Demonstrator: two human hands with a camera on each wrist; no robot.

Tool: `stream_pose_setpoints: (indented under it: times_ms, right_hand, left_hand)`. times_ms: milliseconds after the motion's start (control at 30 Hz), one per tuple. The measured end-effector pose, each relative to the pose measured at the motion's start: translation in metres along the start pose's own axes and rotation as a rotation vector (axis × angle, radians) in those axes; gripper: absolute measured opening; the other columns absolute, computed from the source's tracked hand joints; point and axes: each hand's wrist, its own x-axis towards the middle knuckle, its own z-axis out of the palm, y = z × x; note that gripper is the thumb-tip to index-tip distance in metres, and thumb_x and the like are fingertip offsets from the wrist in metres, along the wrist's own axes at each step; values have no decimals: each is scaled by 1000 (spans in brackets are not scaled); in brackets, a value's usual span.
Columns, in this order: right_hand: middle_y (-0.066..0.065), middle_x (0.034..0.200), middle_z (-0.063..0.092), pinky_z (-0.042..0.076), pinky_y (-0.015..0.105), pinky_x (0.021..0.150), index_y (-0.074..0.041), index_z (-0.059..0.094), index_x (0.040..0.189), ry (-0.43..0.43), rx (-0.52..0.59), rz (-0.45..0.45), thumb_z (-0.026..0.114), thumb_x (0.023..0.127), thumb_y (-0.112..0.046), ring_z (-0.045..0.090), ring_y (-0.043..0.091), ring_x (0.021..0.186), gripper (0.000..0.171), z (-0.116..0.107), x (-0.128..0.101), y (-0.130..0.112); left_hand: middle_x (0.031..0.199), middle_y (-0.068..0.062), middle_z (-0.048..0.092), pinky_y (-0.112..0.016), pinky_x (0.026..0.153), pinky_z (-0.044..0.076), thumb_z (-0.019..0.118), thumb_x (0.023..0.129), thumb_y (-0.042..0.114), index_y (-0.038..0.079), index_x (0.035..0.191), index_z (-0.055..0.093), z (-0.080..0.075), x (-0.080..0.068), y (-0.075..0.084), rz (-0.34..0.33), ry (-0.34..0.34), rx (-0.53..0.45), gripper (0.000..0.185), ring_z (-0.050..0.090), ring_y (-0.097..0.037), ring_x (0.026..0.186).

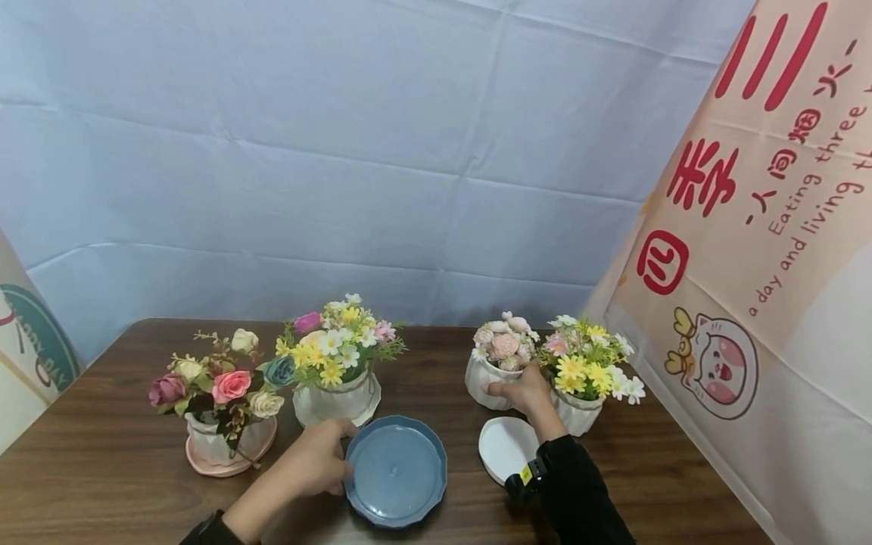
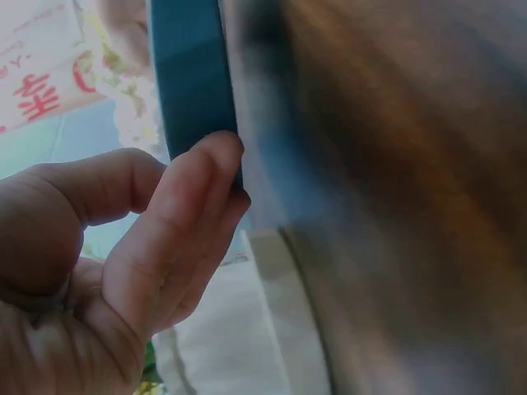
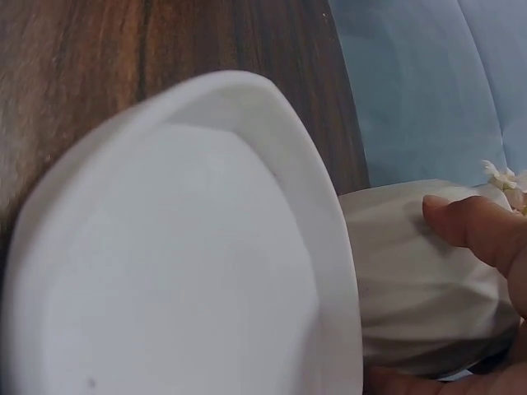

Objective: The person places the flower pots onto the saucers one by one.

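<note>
1. Clearly, with the blue plate (image 1: 395, 478) as my dial's centre, I see the brown table (image 1: 431, 378) reach a pale blue cloth (image 1: 341, 151) at twelve o'clock and a printed banner (image 1: 742, 227) along its edge around two to three.
2. Bare wood shows to me from twelve to one; the white saucer (image 1: 504, 445) lies apart at three, the mixed-flower pot (image 1: 319, 405) near half past ten, the rose pot (image 1: 207, 439) near nine.
3. I find the peony pot (image 1: 481, 375) at two o'clock from the plate, the saucer between the pot's five and six, the daisy pot (image 1: 579, 416) just beside it near four.
4. At the plate's nine o'clock, my left wrist feed shows the left hand (image 1: 316, 462) pinching the rim between thumb and fingertips.
5. I read the right hand (image 1: 527, 392) as clamped on the peony pot, thumb and fingers on different sides.
</note>
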Motion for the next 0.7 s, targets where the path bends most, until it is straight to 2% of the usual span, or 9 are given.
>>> stream_pose_setpoints:
  times_ms: [267, 500, 700]
  right_hand:
    - [41, 137, 21, 32, 54, 99, 13, -6, 141, 18, -31, -1, 77, 74, -29, 18, 53, 127, 114, 1, -1, 0]
    - [43, 136, 21, 32, 55, 98, 14, -4, 141, 26, -58, 4, 76, 74, -32, 19, 54, 126, 114, 1, 0, 1]
    - [43, 137, 17, 30, 56, 99, 13, -5, 141, 23, -64, 18, 75, 75, -32, 16, 55, 126, 113, 3, 1, 1]
  left_hand:
    - [56, -8, 54, -30, 40, 49, 55, 65, -13, -18, 110, 51, 2, 5, 5, 51, -4, -29, 46, 56, -17, 41]
    - [53, -6, 52, -27, 39, 46, 57, 66, -9, -13, 112, 54, 12, 16, 10, -3, 33, 69, 47, 55, -14, 39]
    - [51, -4, 55, -26, 39, 47, 57, 65, -8, -13, 109, 56, 18, 32, 19, 2, 99, 92, 45, 55, -12, 37]
